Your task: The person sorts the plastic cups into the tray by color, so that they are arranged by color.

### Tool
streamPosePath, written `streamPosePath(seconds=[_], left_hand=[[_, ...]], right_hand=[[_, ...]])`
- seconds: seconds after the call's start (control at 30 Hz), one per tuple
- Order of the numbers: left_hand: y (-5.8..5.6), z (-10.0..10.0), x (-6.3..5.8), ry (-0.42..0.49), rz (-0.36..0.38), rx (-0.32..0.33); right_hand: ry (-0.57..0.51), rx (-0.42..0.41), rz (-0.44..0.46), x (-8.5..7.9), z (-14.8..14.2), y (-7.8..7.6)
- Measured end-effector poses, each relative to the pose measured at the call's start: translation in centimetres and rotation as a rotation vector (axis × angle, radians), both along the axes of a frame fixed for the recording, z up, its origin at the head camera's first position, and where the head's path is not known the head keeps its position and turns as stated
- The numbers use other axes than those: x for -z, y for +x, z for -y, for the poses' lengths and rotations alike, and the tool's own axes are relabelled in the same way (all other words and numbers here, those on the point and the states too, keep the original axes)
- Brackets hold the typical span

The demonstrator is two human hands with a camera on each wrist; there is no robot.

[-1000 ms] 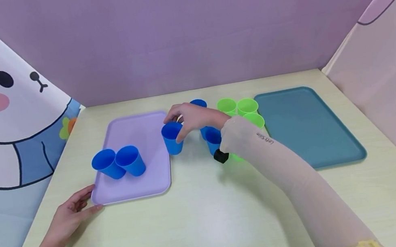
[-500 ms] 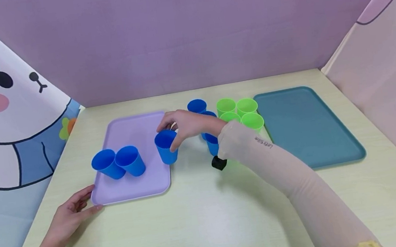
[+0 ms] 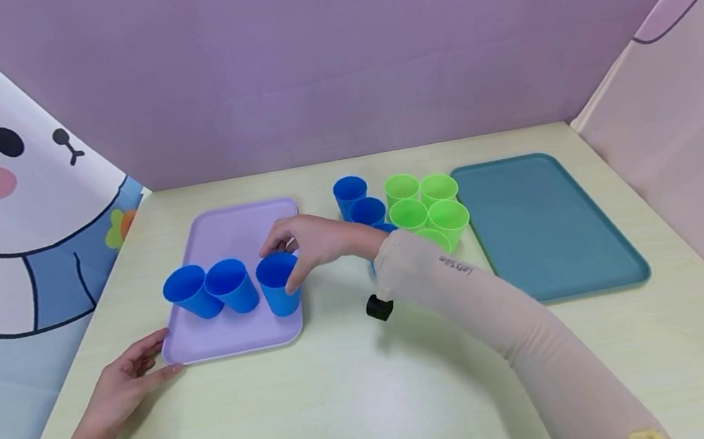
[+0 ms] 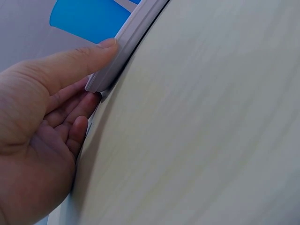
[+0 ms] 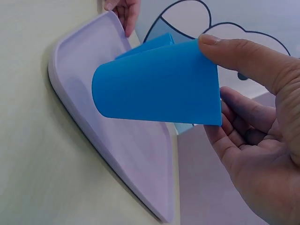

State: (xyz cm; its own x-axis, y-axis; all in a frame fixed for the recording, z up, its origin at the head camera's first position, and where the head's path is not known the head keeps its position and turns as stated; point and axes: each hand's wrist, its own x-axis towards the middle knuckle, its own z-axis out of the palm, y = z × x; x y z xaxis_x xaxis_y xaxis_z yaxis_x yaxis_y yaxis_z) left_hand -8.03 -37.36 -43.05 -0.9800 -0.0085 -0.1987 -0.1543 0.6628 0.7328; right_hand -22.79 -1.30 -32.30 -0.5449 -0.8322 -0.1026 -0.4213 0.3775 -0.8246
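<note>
In the head view, my right hand point(image 3: 312, 244) pinches a blue cup point(image 3: 279, 289) by its rim, thumb and fingers on opposite sides. The right wrist view shows this cup point(image 5: 157, 86) over the purple tray point(image 5: 89, 112), its base seemingly just above the surface. Two more blue cups point(image 3: 191, 296) point(image 3: 234, 289) stand side by side on the tray, left of the held one. My left hand point(image 3: 124, 383) holds the tray's near left corner; in the left wrist view its thumb point(image 4: 84, 61) lies on the rim, with the fingers around the corner.
Several blue cups point(image 3: 350, 194) stand behind my right forearm, one partly hidden. Beside them is a cluster of several green cups point(image 3: 408, 213), also partly covered by the sleeve. A teal tray point(image 3: 556, 232) lies at the right. A purple wall point(image 3: 334, 62) backs the table point(image 3: 359, 392).
The right hand has carried the blue cup leftward and nearer, from the tray's right edge to beside the two cups there. The left hand stays at the tray corner.
</note>
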Motion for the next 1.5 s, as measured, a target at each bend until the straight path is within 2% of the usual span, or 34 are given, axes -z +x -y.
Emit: streamPosePath(seconds=[0.37, 0.67, 1.13, 1.5], left_hand=[[0.0, 0.1, 0.1, -0.007, -0.009, 0.004], [-0.3, -0.1, -0.4, 0.009, 0.013, 0.003], [-0.5, 0.0, -0.5, -0.019, 0.007, 0.008], [0.0, 0.0, -0.2, 0.006, 0.023, -0.001]], right_hand=[[-0.072, -0.062, 0.009, 0.3, 1.7, 1.5], [-0.126, -0.073, -0.042, 0.6, 3.8, 2.7], [-0.173, 0.052, -0.149, 1.0, 7.3, 4.8], [-0.114, 0.104, -0.281, 2.3, 9.8, 6.9]])
